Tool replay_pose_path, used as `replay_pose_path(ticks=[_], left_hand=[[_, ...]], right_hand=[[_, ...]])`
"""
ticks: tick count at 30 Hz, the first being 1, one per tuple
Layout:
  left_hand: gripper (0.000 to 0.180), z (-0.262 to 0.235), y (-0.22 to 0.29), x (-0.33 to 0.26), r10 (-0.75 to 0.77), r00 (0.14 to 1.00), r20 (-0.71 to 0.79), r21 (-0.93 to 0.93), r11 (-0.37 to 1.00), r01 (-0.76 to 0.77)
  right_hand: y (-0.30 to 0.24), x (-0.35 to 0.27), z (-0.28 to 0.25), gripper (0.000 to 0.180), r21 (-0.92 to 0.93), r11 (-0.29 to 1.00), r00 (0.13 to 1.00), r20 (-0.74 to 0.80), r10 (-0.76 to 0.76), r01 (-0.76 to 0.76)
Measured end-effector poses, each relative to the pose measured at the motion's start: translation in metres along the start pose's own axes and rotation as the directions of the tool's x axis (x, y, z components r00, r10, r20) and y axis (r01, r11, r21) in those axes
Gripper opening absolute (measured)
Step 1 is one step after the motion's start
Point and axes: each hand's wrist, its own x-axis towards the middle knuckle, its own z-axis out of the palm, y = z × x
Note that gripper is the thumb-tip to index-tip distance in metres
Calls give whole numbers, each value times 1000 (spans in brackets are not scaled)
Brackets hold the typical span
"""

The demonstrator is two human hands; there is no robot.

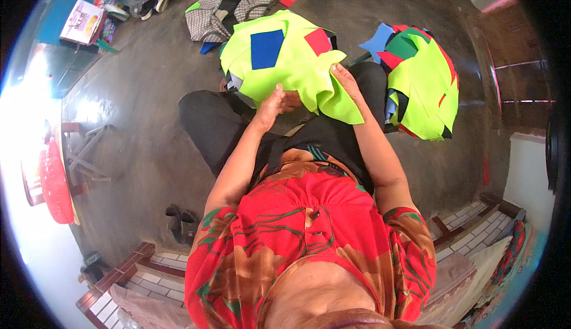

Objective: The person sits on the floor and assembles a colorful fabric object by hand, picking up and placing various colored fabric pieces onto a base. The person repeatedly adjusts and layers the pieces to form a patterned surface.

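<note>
I sit with black-trousered legs stretched over a grey floor. On my lap lies a pile of neon yellow-green fabric pieces (pixel 291 61) with a blue square (pixel 266 49) and a red piece (pixel 319 41) on top. My left hand (pixel 272 104) grips the pile's near edge from below. My right hand (pixel 344 79) pinches a fold of the yellow-green fabric that hangs down toward me. A second heap of yellow-green, red, green and blue fabric (pixel 423 85) lies on the floor just right of my right knee.
A checked cloth (pixel 221 8) and scattered scraps lie beyond the pile. A red plastic item (pixel 55 180) and a small wooden stool (pixel 89 150) stand at far left. Dark sandals (pixel 179 222) rest near my left side. Tiled steps with wooden rails run behind me.
</note>
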Motion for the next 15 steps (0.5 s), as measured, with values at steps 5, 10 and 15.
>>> replay_pose_path(ticks=[5,10,15], left_hand=[[47,5,1,0,10,997,80,-221,975,8],[40,1,5,1,31,999,42,-231,973,-21],[39,-2,4,0,-9,993,-119,-270,963,-23]], right_hand=[[12,8,-11,30,-156,985,997,-28,69,-72],[18,16,-22,22,-329,932,988,-62,138,-151],[26,22,-32,22,-594,799,992,19,126,-90]])
